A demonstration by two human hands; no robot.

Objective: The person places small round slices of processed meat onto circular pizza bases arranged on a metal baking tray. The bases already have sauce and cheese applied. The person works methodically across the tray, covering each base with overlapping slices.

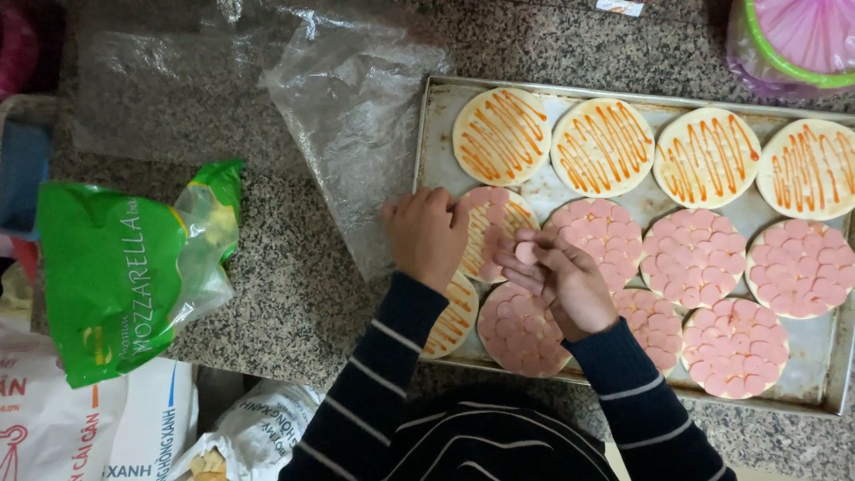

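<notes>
Head view, looking down on a speckled stone counter point(294, 267); metal baking tray point(427, 169) at right carrying small round dough bases in rows.

Back row: four bases with orange sauce stripes only point(501, 135); none has sausage. Middle and front rows: most bases fully covered with pink sausage rounds point(695, 256); the half-covered base point(492, 232) at the left end of the middle row shows sauce on part of its face; the base at the front-left corner point(454, 313) is partly hidden by the left forearm and shows stripes only.

Left hand point(427, 233): fingers curled, resting at the edge of the half-covered base, touching it; whether it holds anything I cannot tell. Right hand point(557, 276): fingertips pinched around one sausage slice point(525, 252), held just beside the half-covered base, above the neighbouring covered ones.

Left of tray: crumpled clear plastic bag point(352, 116); further left, green cheese bag point(125, 267), near the counter's edge.

Risks, as judgement: the sleeve or forearm lies over the front-left base and could smear its sauce; the slice is thin and likely slick, so a loose pinch could drop it onto an already covered base; the bases lie close together, so a nudge could shift loose rounds.
</notes>
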